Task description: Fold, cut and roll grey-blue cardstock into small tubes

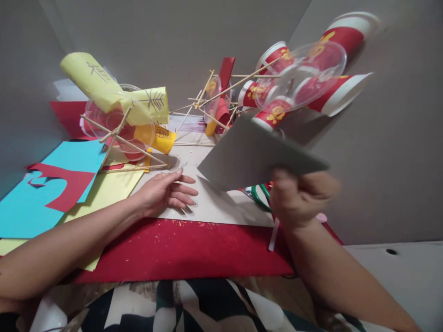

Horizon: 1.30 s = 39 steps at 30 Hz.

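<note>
My right hand (299, 196) is raised above the work surface, its fingers closed on the near edge of a stiff grey sheet (256, 152); hand and sheet are slightly blurred. Palm half-turned and fingers stretched apart, my left hand (166, 191) rests on or just over the white board (221, 207) and holds nothing. Close beyond it stands a wheel-like model (119, 131) of wooden sticks, a clear plastic disc and yellow paper tubes with dark writing. Green-handled scissors (259, 198) lie partly hidden behind the grey sheet and my right hand.
Blue paper (17, 207) with a red cut-out (74, 186) lies at left, over yellow paper (93, 207). At back right, red-and-white paper cups (275, 110) ring a clear disc on sticks. Red material (194, 253) with small scraps covers the front. Grey walls enclose the space.
</note>
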Each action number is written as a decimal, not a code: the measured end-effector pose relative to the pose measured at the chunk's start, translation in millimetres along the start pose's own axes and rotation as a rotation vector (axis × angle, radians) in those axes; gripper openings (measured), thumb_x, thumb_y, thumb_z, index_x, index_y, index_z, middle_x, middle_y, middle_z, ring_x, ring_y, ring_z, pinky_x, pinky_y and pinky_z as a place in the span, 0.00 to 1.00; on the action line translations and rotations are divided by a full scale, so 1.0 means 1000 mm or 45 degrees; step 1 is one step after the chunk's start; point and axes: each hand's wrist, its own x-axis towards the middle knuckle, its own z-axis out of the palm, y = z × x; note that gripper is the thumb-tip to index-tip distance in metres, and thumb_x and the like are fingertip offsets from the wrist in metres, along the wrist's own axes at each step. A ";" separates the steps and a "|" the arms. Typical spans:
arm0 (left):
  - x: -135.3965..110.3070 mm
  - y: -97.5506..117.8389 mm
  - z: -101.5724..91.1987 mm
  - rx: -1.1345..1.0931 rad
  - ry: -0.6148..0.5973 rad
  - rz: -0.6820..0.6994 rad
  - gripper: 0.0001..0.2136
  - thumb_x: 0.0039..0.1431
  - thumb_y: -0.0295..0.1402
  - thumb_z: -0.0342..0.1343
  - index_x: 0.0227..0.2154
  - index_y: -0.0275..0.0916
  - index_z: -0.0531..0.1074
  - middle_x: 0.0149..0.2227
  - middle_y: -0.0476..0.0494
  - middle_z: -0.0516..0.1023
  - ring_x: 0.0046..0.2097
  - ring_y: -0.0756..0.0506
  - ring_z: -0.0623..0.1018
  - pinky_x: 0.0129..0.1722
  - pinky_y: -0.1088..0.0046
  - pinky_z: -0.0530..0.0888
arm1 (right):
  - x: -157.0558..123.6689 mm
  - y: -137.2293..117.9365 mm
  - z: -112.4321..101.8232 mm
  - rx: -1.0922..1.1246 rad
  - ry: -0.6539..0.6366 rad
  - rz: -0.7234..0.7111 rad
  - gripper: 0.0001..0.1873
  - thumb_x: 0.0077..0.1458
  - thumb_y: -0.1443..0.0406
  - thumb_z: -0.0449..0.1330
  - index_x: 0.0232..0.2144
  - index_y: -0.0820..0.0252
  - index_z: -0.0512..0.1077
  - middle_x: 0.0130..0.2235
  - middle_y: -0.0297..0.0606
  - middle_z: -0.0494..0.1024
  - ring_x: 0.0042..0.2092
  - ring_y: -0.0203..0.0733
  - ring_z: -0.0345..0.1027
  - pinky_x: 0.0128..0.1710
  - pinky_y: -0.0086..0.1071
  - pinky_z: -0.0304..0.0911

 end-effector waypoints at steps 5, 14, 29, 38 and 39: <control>-0.003 0.010 -0.002 -0.230 -0.098 -0.095 0.21 0.67 0.47 0.53 0.42 0.32 0.77 0.33 0.36 0.83 0.32 0.42 0.83 0.32 0.67 0.80 | -0.010 -0.019 0.020 0.143 -0.687 -0.769 0.15 0.64 0.67 0.55 0.51 0.61 0.74 0.46 0.48 0.82 0.49 0.49 0.77 0.46 0.42 0.73; 0.005 0.000 -0.008 -0.117 -0.134 0.007 0.13 0.55 0.20 0.63 0.44 0.33 0.80 0.35 0.39 0.86 0.33 0.47 0.83 0.37 0.72 0.79 | -0.005 -0.023 0.016 0.170 -0.761 -0.748 0.27 0.63 0.49 0.59 0.52 0.64 0.75 0.47 0.50 0.82 0.53 0.52 0.76 0.54 0.48 0.70; 0.004 0.007 -0.008 0.087 -0.069 -0.065 0.14 0.54 0.22 0.63 0.44 0.35 0.82 0.39 0.40 0.86 0.34 0.48 0.83 0.37 0.74 0.77 | 0.027 0.022 -0.013 0.304 -0.894 0.566 0.25 0.54 0.67 0.64 0.55 0.52 0.76 0.55 0.40 0.79 0.54 0.48 0.75 0.51 0.43 0.75; 0.006 0.010 -0.012 0.146 -0.063 -0.085 0.12 0.52 0.23 0.65 0.41 0.36 0.83 0.38 0.42 0.86 0.34 0.48 0.82 0.36 0.76 0.77 | 0.028 0.033 -0.012 0.414 -0.963 0.639 0.18 0.55 0.64 0.63 0.48 0.48 0.81 0.52 0.35 0.82 0.57 0.47 0.74 0.59 0.44 0.70; 0.006 0.010 -0.013 0.139 -0.058 -0.093 0.12 0.52 0.23 0.64 0.40 0.36 0.84 0.37 0.42 0.86 0.33 0.48 0.82 0.36 0.76 0.77 | 0.028 0.034 -0.012 0.427 -0.979 0.644 0.17 0.55 0.63 0.64 0.48 0.49 0.81 0.52 0.36 0.82 0.56 0.47 0.75 0.59 0.43 0.71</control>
